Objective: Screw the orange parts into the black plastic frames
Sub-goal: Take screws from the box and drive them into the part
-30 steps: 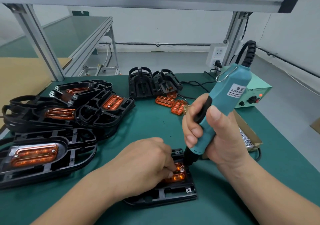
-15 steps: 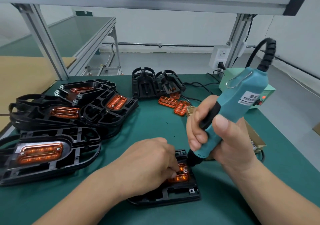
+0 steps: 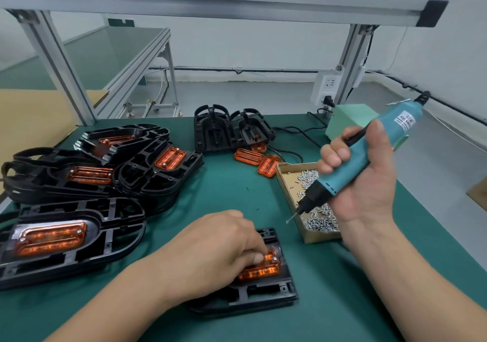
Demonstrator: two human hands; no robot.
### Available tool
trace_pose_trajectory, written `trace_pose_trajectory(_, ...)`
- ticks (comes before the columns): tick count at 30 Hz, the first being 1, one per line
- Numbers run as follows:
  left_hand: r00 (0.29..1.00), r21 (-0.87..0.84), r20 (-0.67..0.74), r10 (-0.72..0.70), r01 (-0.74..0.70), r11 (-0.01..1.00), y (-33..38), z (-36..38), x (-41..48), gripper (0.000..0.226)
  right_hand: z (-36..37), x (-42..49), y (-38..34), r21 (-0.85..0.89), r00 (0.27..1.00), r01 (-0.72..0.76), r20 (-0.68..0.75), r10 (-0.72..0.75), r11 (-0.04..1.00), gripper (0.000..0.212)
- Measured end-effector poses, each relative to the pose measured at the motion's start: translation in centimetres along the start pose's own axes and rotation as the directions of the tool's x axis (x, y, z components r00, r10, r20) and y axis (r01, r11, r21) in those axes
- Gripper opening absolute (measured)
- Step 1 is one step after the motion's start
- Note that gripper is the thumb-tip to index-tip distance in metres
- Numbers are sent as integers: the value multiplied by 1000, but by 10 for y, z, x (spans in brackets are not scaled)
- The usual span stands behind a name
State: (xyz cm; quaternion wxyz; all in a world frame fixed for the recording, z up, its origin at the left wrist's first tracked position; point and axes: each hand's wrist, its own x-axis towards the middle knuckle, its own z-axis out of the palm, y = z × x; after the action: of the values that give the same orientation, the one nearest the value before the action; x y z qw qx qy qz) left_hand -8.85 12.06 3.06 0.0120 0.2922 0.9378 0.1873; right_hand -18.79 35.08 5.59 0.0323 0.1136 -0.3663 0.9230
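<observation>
A black plastic frame [image 3: 263,293] lies on the green mat near me, with an orange part [image 3: 261,271] seated in it. My left hand [image 3: 210,252] rests on that frame, its fingertips pressing down on the orange part and hiding most of it. My right hand [image 3: 366,181] grips a teal electric screwdriver [image 3: 369,154], held tilted above the screw box, its bit [image 3: 292,217] pointing down-left and clear of the frame.
A cardboard box of screws [image 3: 313,202] sits under the screwdriver. Several finished frames with orange parts [image 3: 87,178] are piled at the left. Two empty black frames [image 3: 232,128] and loose orange parts [image 3: 258,159] lie at the back. A green power unit [image 3: 350,120] stands back right.
My right hand has lifted the screwdriver off the orange part and swung it up and right, over the screw box. My left hand stays on the frame.
</observation>
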Motion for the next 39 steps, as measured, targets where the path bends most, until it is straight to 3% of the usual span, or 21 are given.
trace_pose_trajectory(8,970,-175,-192,-152,119,977,9,1,15,16,-27,30,-16,101,941,109,-332,-70,989,29)
trace_pose_trajectory(20,975,-258,-64,-211,188,948,19,3,79,22,-41,38,-16,104,927,127,-367,-80,987,30)
trace_pose_trajectory(26,990,-12,43,-134,135,991,32,-4,113,31,-45,41,-16,109,911,153,-400,-98,982,31)
trace_pose_trajectory(31,990,201,84,-114,95,975,39,5,128,21,-47,44,-17,114,903,162,-417,-101,980,32)
trace_pose_trajectory(39,976,270,85,-202,173,947,51,6,138,25,-48,44,-18,109,900,162,-423,-101,981,32)
